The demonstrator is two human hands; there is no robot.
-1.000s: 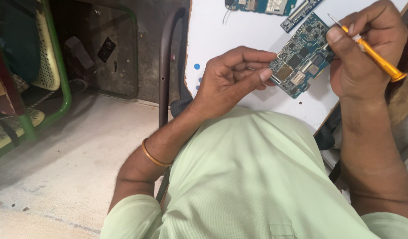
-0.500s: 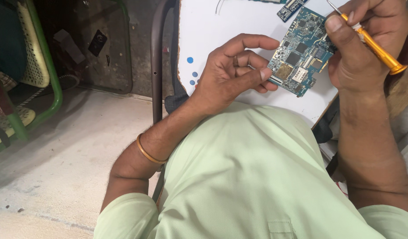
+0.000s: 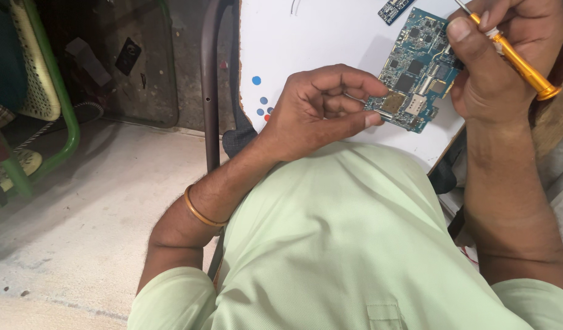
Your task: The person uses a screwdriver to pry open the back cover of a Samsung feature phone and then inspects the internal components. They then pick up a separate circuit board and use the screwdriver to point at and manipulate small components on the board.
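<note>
A blue circuit board [image 3: 416, 70] with several chips and metal shields lies on the white work surface [image 3: 318, 36]. My left hand [image 3: 321, 110] pinches the board's near left corner between thumb and fingers. My right hand [image 3: 507, 58] grips an orange-handled screwdriver [image 3: 517, 61], its metal tip pointing up and left toward the top of the frame, above the board's right side. A gold bangle [image 3: 199, 211] sits on my left wrist.
A smaller blue board [image 3: 394, 9] lies at the surface's far edge. Small blue and red dots [image 3: 262, 105] mark the white surface's left side. A dark metal chair frame [image 3: 209, 79] stands left of it, a green-framed chair [image 3: 46, 91] farther left. Concrete floor [image 3: 86, 208] lies below.
The view has shifted, so both hands and the board sit lower and farther left in frame. My left hand keeps its pinch on the board and my right hand keeps the screwdriver.
</note>
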